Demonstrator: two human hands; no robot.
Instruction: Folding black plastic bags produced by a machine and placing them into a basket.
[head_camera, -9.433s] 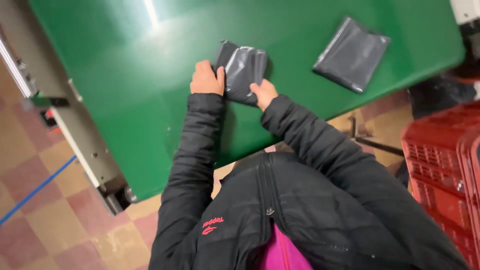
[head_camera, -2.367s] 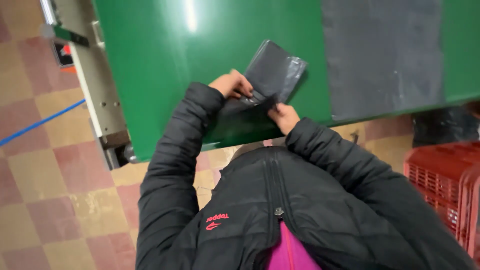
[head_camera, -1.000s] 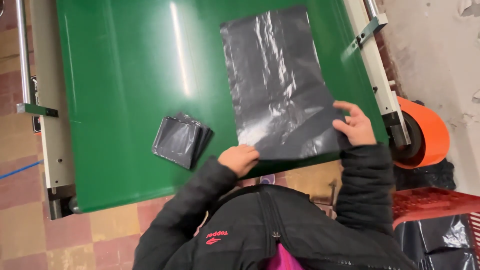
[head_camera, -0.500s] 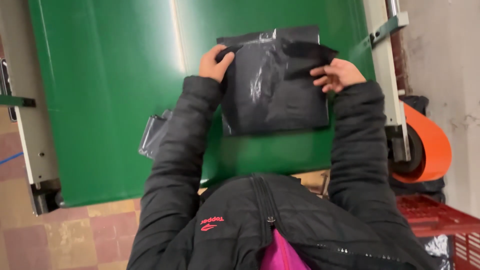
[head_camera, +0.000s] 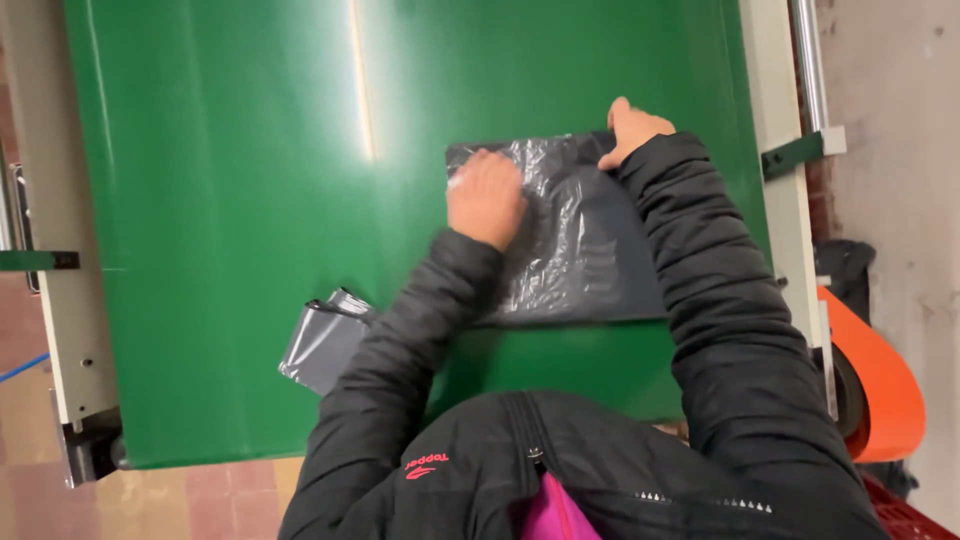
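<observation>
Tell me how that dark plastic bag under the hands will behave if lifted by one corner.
The dark plastic bag is thin, wrinkled film, so it would probably droop limply. Its glossy sheen suggests it slides easily on the green surface.

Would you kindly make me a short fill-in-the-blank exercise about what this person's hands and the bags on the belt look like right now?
1. The left hand presses flat on a dark grey plastic bag lying on the ____ belt.
2. The right hand rests at the bag's far ____ corner.
3. A folded grey bag lies beside the person's ____ sleeve.
4. An ____ roll sits off the belt's right side.

Missing words: green; right; left; orange
</observation>
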